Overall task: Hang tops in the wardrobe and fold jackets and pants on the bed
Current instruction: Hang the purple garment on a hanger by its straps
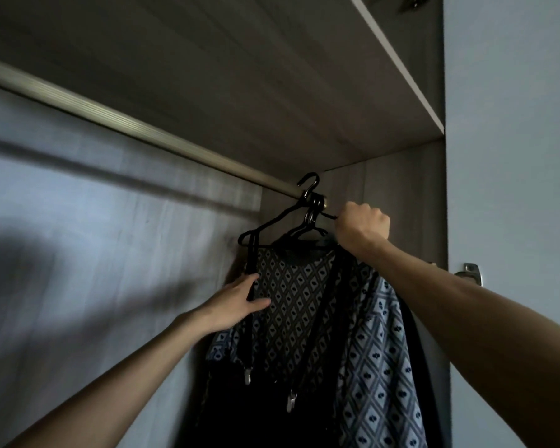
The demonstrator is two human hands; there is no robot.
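Note:
A blue-and-black diamond-patterned top (375, 360) hangs at the right end of the wardrobe rail (117, 126). Several black hangers (307, 218) crowd there; one hanger (269, 226) has its hook raised above the rail. My right hand (362, 226) grips the arm of a black hanger just right of the hooks. My left hand (240, 302) holds a black strap (251, 270) that hangs from the raised hanger, thumb over it, fingers straight against the patterned fabric. Two straps end in metal clips (291, 400). Dark garments hang below.
The wardrobe's top shelf (395, 59) runs overhead. Its right side panel (401, 221) stands close beside the hangers, with a metal hinge (471, 273) on the door edge. The back panel (110, 253) and a long bare stretch of rail lie to the left.

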